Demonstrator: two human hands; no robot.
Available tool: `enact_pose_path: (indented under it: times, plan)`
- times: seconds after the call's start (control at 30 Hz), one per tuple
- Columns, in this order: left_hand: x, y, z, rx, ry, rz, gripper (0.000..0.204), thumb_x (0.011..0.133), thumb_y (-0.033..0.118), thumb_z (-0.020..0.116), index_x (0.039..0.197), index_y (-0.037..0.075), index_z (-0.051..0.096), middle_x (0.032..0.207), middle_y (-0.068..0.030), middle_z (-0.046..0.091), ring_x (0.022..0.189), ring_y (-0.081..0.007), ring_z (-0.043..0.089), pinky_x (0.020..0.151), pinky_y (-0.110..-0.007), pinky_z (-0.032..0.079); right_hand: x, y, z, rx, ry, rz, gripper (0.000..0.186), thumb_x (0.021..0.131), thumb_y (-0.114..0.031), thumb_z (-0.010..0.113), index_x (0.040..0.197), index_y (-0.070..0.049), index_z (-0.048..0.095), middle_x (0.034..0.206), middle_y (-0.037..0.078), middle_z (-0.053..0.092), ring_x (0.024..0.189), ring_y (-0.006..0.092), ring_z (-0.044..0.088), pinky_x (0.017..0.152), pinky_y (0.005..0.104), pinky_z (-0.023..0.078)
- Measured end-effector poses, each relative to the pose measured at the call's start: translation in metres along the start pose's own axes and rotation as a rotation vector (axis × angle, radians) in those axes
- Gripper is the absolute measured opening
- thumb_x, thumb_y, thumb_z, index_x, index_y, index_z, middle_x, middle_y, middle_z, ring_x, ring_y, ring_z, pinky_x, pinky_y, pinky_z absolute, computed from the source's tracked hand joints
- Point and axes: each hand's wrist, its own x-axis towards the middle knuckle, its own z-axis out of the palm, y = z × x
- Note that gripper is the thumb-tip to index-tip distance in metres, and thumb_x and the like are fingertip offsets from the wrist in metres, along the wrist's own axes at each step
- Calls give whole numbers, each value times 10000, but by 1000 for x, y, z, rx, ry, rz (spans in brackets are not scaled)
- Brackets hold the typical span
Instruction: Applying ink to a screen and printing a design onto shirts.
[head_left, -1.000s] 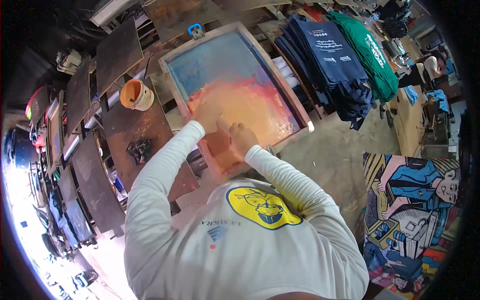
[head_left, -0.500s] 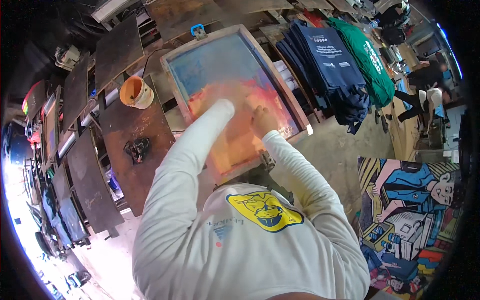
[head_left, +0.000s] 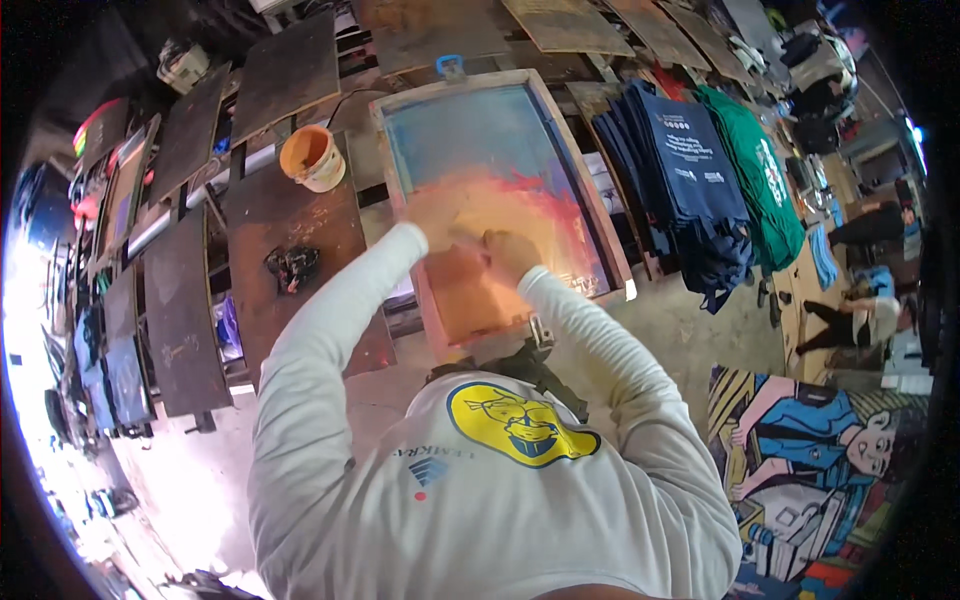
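Note:
A wooden-framed printing screen (head_left: pixel 575 160) lies before me, its mesh bluish at the far end and smeared with orange and red ink nearer me. Over the orange ink, near the screen's left side, is my left hand (head_left: pixel 445 233), smeared by motion so its fingers cannot be made out. My right hand (head_left: pixel 512 255) is closed low over the inked mesh, right of the left one. Something blurred lies between the two hands; its kind is unclear. A blue clamp (head_left: pixel 450 66) sits at the screen's far edge.
Left of the screen, a brown board (head_left: pixel 262 225) carries an orange-stained bucket (head_left: pixel 325 178) and a crumpled black bundle (head_left: pixel 292 268). Navy bags (head_left: pixel 690 150) and green ones (head_left: pixel 755 180) are stacked at right. People stand at the far right, beyond a painted mural (head_left: pixel 800 450).
Both my hands have shifted left across the screen, the left one now close to its left side. The whole view has also turned slightly, so the screen appears farther right and lower.

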Motion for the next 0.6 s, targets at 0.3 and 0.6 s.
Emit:
enact_pose_path:
  times: [0.3,0.6]
  plan:
    - [24,3,32,81,89,-308,518,719,128,701,1218,76,569,1098,-142,670,1020,-353,655,841,-465,541,68,42,-13,-186,46,-8,233,873,-202,583,1084,-103,579,1048,180,653,876,406,664,753,524,530]
    - [-65,92,73,118,-114,-523,572,727,277,756,1221,86,539,1229,-116,624,1059,-325,653,860,-435,547,-55,29,-15,-13,-93,-155,300,822,-223,637,1103,-119,617,1045,166,631,908,383,667,786,491,531]
